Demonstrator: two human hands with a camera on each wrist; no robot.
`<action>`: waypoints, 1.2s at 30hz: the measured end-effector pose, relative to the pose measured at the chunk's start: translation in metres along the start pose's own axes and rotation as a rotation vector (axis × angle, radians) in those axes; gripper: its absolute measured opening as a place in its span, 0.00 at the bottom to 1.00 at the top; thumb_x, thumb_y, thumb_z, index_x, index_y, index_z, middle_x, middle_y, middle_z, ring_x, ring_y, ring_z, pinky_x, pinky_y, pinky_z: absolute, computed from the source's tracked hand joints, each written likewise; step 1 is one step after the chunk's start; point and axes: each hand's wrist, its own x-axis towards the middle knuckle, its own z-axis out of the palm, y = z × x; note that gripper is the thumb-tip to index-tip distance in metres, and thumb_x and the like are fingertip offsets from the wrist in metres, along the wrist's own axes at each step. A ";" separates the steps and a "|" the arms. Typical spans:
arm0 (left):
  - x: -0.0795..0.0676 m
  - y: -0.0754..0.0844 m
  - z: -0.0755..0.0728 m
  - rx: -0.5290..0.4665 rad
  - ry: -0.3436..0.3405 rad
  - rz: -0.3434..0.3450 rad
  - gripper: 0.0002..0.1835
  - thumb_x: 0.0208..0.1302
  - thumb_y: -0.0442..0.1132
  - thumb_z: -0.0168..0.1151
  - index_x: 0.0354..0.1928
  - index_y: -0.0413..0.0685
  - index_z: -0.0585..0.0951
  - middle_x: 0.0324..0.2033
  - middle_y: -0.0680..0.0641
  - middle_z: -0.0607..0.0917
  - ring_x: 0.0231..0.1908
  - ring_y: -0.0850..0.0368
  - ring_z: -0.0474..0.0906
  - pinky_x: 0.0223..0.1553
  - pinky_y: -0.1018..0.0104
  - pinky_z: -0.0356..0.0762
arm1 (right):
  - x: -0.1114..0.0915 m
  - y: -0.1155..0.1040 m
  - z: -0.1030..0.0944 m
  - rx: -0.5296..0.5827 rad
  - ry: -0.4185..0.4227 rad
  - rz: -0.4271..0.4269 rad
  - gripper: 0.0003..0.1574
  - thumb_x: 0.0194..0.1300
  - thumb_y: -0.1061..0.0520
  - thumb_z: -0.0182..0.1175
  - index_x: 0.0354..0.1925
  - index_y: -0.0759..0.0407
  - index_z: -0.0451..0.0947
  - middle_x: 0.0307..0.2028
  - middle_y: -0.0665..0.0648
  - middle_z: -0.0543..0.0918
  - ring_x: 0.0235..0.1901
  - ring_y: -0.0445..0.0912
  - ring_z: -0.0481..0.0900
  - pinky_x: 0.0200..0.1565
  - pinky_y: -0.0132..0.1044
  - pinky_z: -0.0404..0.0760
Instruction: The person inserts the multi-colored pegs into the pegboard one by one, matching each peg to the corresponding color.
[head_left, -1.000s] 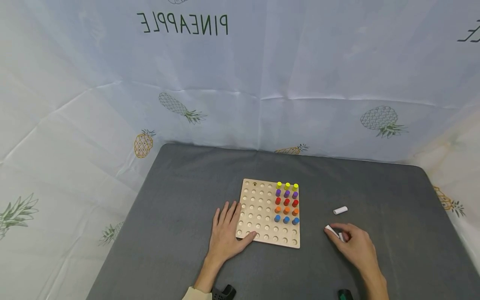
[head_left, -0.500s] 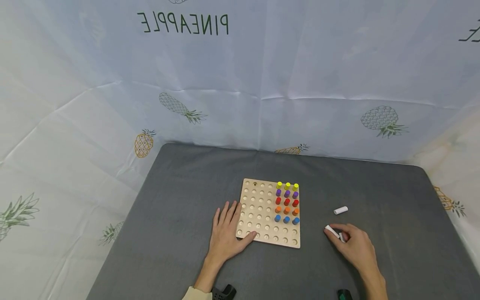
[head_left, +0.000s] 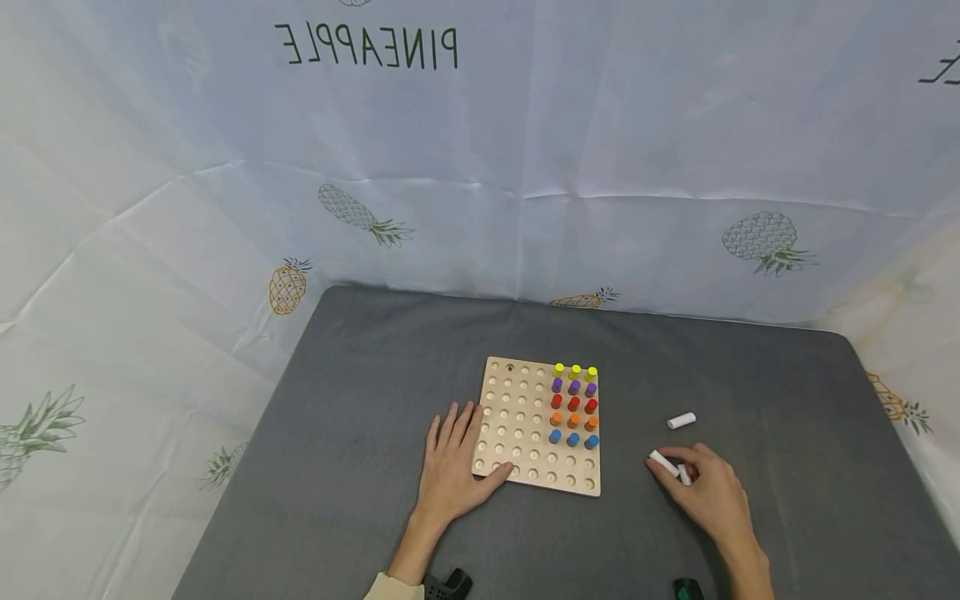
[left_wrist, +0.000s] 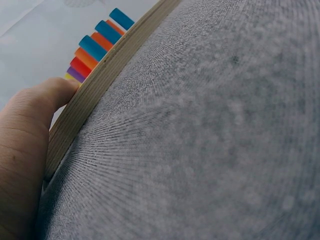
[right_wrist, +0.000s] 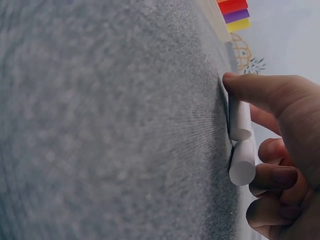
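A light wooden peg board (head_left: 517, 433) with rows of round holes lies mid-table. My left hand (head_left: 452, 475) rests flat at its left edge, fingers straight, the thumb over the near edge. Yellow, purple, red, orange and blue pegs (head_left: 573, 421) stand upright in its right-hand columns. To the right, my right hand (head_left: 708, 492) pinches a white peg (right_wrist: 240, 120) between thumb and index finger, low against the cloth. A second white peg (right_wrist: 243, 165) lies right behind it, beside the curled fingers. One more white peg (head_left: 681, 421) lies just beyond this hand.
Dark grey cloth (head_left: 390, 350) covers the table. Behind it hangs a pale curtain (head_left: 465, 233) printed with pineapples. Two small dark objects show at the near edge, one black (head_left: 448, 585) by the left wrist, one black and green (head_left: 687, 589) by the right arm.
The right hand has shifted very slightly left with the white peg at its fingertips; a little more of the second peg shows. The left hand and the board stay put.
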 end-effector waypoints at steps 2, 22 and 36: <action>0.000 0.000 0.000 -0.001 -0.001 0.000 0.53 0.57 0.72 0.63 0.78 0.49 0.64 0.75 0.44 0.70 0.78 0.43 0.59 0.78 0.40 0.53 | 0.000 0.000 0.000 0.001 0.010 -0.007 0.14 0.54 0.49 0.78 0.38 0.53 0.90 0.21 0.48 0.66 0.18 0.34 0.58 0.21 0.30 0.56; 0.000 0.000 0.001 -0.004 0.008 0.004 0.53 0.57 0.72 0.64 0.78 0.49 0.64 0.75 0.44 0.70 0.78 0.43 0.60 0.78 0.40 0.53 | 0.002 -0.013 -0.004 0.026 0.049 -0.012 0.16 0.56 0.48 0.77 0.41 0.52 0.89 0.22 0.49 0.65 0.19 0.35 0.55 0.23 0.30 0.52; 0.000 0.000 0.001 -0.024 0.011 0.004 0.53 0.57 0.71 0.64 0.77 0.48 0.65 0.74 0.43 0.71 0.78 0.42 0.60 0.78 0.40 0.52 | 0.000 -0.021 -0.002 0.103 0.130 -0.091 0.13 0.51 0.54 0.80 0.36 0.51 0.89 0.20 0.48 0.63 0.19 0.32 0.54 0.23 0.29 0.53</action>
